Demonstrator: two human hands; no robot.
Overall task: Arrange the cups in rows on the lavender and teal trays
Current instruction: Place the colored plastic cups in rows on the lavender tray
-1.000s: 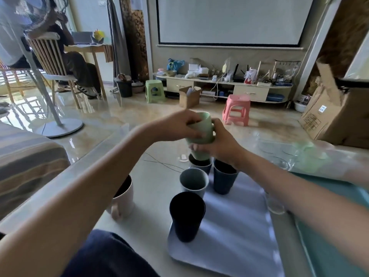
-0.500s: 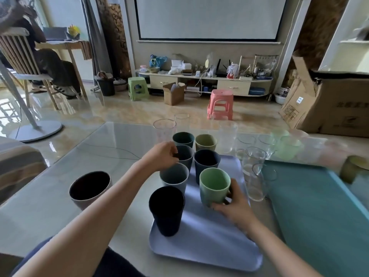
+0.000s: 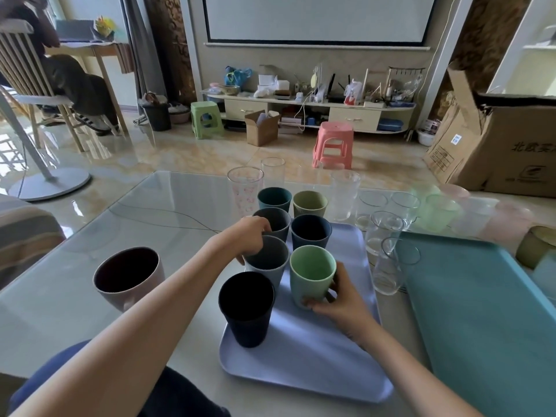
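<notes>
Now the right hand [image 3: 340,302] grips the green cup [image 3: 313,275] on the lavender tray [image 3: 301,356]; left hand [image 3: 252,239], at ten o'clock, curls over the grey cup [image 3: 266,260], fingertips hidden. Glasses [image 3: 388,266] blur together.

The teal rectangular plastic tray [image 3: 481,311] runs off the picture's right and bottom edges at four o'clock. The left hand [image 3: 251,237] covers the near-left rim of the grey-blue plastic cup [image 3: 266,261]. The right hand's fingers [image 3: 316,302] hide the base of the light green plastic cup [image 3: 313,273]. Pale green and pink cups [image 3: 442,212] at two o'clock are blurred. The olive jar [image 3: 535,245] is cut by the right edge.
</notes>
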